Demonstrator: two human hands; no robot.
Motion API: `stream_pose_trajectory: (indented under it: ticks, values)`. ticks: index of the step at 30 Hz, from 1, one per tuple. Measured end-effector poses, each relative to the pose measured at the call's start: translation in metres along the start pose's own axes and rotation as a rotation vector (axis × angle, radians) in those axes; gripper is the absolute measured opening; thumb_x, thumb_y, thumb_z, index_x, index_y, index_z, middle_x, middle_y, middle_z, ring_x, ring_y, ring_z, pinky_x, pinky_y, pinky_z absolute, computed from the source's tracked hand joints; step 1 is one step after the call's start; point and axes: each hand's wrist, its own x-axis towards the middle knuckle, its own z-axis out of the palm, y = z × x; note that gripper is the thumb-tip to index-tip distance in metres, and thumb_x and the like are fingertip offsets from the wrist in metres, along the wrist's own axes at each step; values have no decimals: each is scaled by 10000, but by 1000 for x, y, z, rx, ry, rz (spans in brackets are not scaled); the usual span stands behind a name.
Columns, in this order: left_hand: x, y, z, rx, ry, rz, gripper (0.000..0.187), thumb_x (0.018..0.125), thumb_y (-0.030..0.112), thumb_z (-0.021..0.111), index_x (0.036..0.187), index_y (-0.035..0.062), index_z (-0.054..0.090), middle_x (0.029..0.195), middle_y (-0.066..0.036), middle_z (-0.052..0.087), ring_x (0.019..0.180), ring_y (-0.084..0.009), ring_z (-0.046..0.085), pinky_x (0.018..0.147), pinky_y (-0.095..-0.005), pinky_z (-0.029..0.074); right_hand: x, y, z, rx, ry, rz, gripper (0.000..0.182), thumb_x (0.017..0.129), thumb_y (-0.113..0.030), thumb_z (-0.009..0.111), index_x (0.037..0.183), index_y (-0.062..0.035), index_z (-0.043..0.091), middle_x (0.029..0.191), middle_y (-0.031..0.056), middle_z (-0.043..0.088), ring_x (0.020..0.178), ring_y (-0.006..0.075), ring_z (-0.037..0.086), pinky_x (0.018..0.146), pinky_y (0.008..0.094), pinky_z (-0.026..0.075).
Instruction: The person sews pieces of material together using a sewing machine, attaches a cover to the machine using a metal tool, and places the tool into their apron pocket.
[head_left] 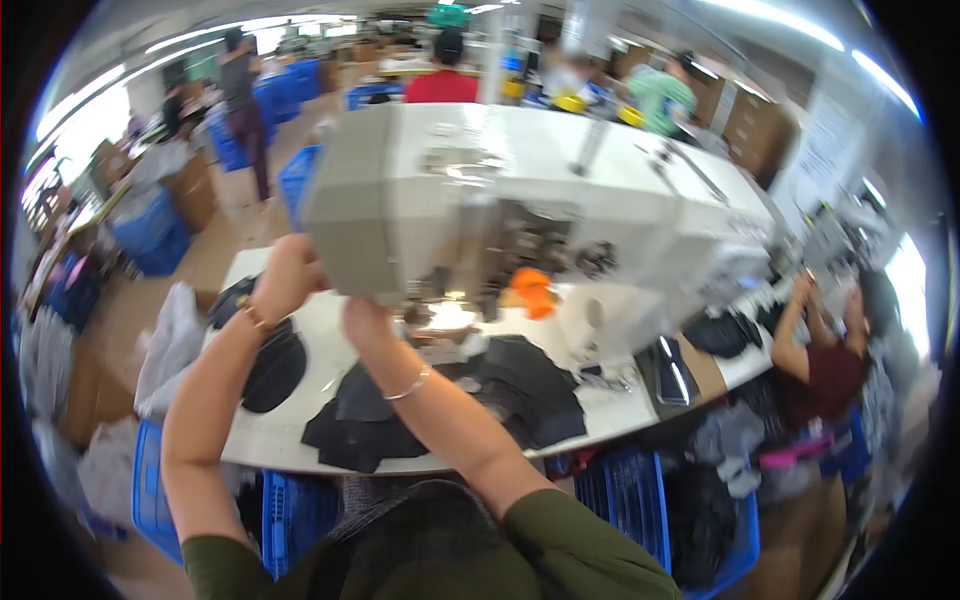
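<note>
A large white sewing machine (520,150) stands in front of me, its lamp lit near the needle area. My left hand (290,275) is raised at the left end of the machine head, fingers curled in; what they hold, if anything, is hidden. Just below that end is my right hand (365,312), its fingers out of sight behind the machine head. Dark fabric pieces (520,395) lie on the white table (270,440) under my right forearm. More black pieces (275,370) are stacked beyond my left forearm. An orange piece (533,292) sits on the machine near the needle area.
A dark phone (668,372) lies at the table's right side. Blue baskets (300,520) stand below the front edge, and another basket (735,570) with dark cloth is at right. A co-worker (830,360) sits at right; other people work at the back.
</note>
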Motion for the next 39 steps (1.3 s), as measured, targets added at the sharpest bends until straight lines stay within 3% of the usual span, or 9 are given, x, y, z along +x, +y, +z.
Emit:
stream_pose_trajectory:
  ticks: [8, 11, 19, 22, 24, 25, 31, 33, 39]
  values:
    - [0, -43, 10, 367, 176, 365, 178, 779, 72, 689, 940, -4, 687, 949, -182, 689, 935, -401, 642, 806, -469, 505, -2, 29, -15, 64, 113, 12, 457, 903, -81, 679, 1323, -97, 499, 1368, 25, 520, 1241, 161, 500, 1037, 316, 425]
    - [5, -50, 11, 473, 273, 517, 151, 765, 25, 675, 915, 12, 672, 925, -167, 676, 877, -391, 644, 756, -460, 514, 3, 20, 9, -180, 192, 194, 621, 933, -241, 676, 1449, -109, 357, 1442, 34, 431, 1304, 148, 405, 1081, 329, 351]
    - [8, -77, 7, 575, 178, 328, 178, 789, 62, 662, 958, 5, 668, 979, -183, 663, 919, -405, 616, 837, -464, 485, -5, -2, 33, -66, 203, 175, 629, 931, -253, 678, 1448, -119, 346, 1431, 51, 444, 1319, 151, 392, 1102, 317, 323]
    - [7, -66, -10, 569, 106, 423, 225, 854, 103, 652, 1066, 27, 654, 1051, -135, 670, 953, -330, 639, 856, -446, 498, -7, 2, 6, -678, 172, 193, 524, 899, -69, 679, 1356, -89, 424, 1369, 42, 519, 1246, 159, 494, 1051, 318, 394]
    - [5, -8, -19, -815, -84, -450, 287, 922, 156, 632, 1192, 60, 606, 1133, -67, 657, 982, -229, 650, 831, -421, 529, -11, -15, 31, -371, 266, 197, 531, 896, -39, 671, 1360, -87, 418, 1365, 45, 515, 1251, 159, 490, 1055, 309, 393]
    - [5, -8, -18, -818, -72, -445, 287, 922, 156, 632, 1192, 60, 606, 1133, -67, 657, 982, -229, 650, 831, -421, 529, -13, -24, 44, -59, 369, 195, 540, 892, -9, 663, 1364, -85, 412, 1362, 48, 511, 1255, 159, 486, 1059, 299, 393]
    - [12, -16, 8, -1203, -30, -527, 252, 945, 143, 603, 1182, 59, 616, 1111, -52, 669, 955, -182, 660, 731, -390, 553, -6, 11, 12, -67, 290, 130, 518, 893, 59, 642, 1344, -89, 435, 1343, 46, 509, 1251, 160, 482, 1060, 318, 414]
    - [16, -39, 6, -159, 85, 67, 176, 877, 79, 632, 1038, 18, 669, 965, -120, 694, 911, -239, 678, 722, -392, 540, -4, 26, -3, -107, 224, 61, 499, 897, 50, 645, 1333, -90, 447, 1339, 46, 512, 1246, 160, 486, 1056, 319, 418]
    - [2, -21, 12, 260, 289, 477, 162, 717, 7, 708, 873, 13, 669, 829, -150, 674, 750, -361, 656, 658, -410, 529, -7, 4, 18, 36, 187, -15, 515, 862, 35, 701, 1308, -98, 483, 1306, 22, 543, 1235, 149, 496, 1050, 310, 416]
